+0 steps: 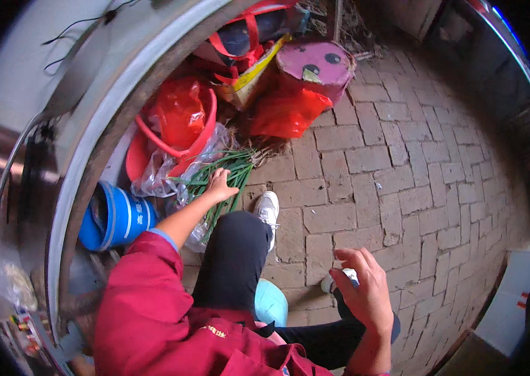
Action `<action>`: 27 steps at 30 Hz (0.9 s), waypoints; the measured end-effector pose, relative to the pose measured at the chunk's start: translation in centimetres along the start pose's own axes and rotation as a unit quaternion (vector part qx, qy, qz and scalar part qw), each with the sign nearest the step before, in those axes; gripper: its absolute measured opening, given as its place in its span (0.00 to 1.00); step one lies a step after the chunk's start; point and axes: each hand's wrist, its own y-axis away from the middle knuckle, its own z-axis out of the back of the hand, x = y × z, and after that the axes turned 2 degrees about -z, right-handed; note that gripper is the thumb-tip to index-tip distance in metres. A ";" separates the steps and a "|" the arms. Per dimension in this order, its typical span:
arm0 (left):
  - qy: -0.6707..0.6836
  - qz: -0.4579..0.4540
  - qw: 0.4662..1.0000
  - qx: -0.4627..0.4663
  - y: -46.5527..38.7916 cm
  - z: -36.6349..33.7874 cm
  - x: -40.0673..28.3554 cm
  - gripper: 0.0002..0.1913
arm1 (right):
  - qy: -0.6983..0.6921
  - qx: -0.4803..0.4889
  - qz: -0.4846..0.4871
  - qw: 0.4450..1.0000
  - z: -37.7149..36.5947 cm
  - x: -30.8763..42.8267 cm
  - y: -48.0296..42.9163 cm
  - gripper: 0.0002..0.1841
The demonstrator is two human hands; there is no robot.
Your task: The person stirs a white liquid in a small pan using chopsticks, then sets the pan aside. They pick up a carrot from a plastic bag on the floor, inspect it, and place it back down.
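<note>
A bunch of green onions (pixel 242 175) with roots lies on the brick floor, partly over clear plastic bags (pixel 159 174). My left hand (pixel 221 186) rests on or just over its leaves, fingers spread; whether it grips any leaves cannot be told. My right hand (pixel 362 287) is raised above my right knee, fingers curved and apart, holding nothing. Beyond the onions lies a red plastic bag (pixel 288 113). A red plastic basket or bucket (pixel 139 157) with a handle and another red bag (pixel 180 110) stands left of them.
A blue bucket (pixel 128 218) lies tilted near my left elbow, beside a curved pale edge (pixel 65 188). A pink round stool or box (pixel 314 61) and a carton with a yellow edge (pixel 251 77) stand farther off. A turquoise round object (pixel 269 303) is between my legs; a white shoe (pixel 267 209) is near the onions.
</note>
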 end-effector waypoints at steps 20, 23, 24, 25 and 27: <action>-0.125 0.122 0.985 0.015 -12.1 -11.1 6.3 0.56 | 0.093 0.162 -0.192 0.963 -3.2 -5.9 -6.9 0.22; -0.064 0.108 0.990 0.062 -9.5 -12.3 3.9 0.55 | 0.085 0.167 -0.197 0.963 -3.5 -6.4 -6.9 0.20; -0.054 0.081 0.994 0.039 -8.1 -13.2 4.6 0.55 | 0.073 0.169 -0.187 0.965 -3.5 -6.9 -6.7 0.18; -0.048 0.063 0.996 0.036 -6.9 -13.8 4.6 0.53 | 0.061 0.168 -0.181 0.967 -3.6 -7.3 -6.6 0.17; -0.012 0.045 0.997 0.053 -5.9 -14.2 4.6 0.51 | 0.068 0.173 -0.187 0.965 -3.6 -7.0 -6.7 0.17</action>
